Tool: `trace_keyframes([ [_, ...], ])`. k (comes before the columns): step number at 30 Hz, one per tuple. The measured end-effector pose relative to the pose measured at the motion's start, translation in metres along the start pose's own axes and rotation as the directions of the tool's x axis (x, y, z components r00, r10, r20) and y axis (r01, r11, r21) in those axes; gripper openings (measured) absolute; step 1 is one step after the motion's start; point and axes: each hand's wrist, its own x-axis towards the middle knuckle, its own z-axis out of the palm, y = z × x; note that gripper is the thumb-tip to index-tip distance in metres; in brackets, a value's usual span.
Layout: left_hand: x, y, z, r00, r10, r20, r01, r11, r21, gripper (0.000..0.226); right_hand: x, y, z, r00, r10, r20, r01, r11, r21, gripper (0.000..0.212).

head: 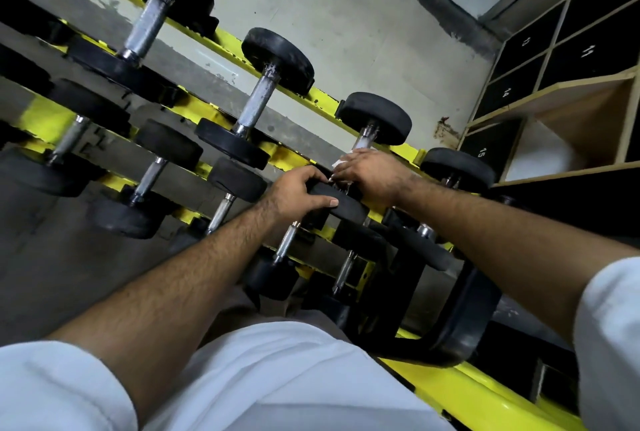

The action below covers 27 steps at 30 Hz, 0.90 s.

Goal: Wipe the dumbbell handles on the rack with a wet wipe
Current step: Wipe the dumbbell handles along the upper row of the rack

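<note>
The yellow rack [194, 27] carries several tiers of dumbbells and fills most of the head view; a wooden shelf unit [568, 91] with numbered black doors stands against the wall at its right end. The dumbbell being worked on [375, 122] lies on the upper tier, third from the left, with its far black end plate resting on the yellow rail and its near end plate [341, 202] toward the person. This item is judged heavy and rigid: the rubber-like end plates should offer a secure hold, while the knurled metal handle [364, 140] is hard and will not yield under wiping pressure, so the end plate is the better place to steady it. The left hand [294, 193] grasps the near end plate, fingers curled over its top edge and thumb along its side. The right hand [372, 172] lies over the handle, fingers curled down onto it. The wet wipe [341, 162] is soft, light and easily bunched; only a small white corner shows beside the right fingers [349, 167], pressed against the handle.
</note>
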Motion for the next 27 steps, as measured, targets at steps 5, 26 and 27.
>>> trace_keyframes([
  [5,0.004,0.001,-0.004,1.000,0.004,0.023,-0.006,0.997,0.081,0.046,-0.010,-0.021,-0.011,0.979,0.173,-0.110,-0.165,0.983,0.079,0.037],
  [26,0.010,-0.021,0.006,0.955,0.291,0.064,-0.295,0.895,0.336,0.050,-0.028,-0.004,0.007,0.663,0.745,0.076,-0.387,0.254,0.886,0.016],
  [27,0.011,-0.021,0.007,0.951,0.303,0.066,-0.307,0.886,0.348,0.049,-0.030,-0.003,0.008,0.670,0.739,0.077,-0.372,0.244,0.896,0.018],
])
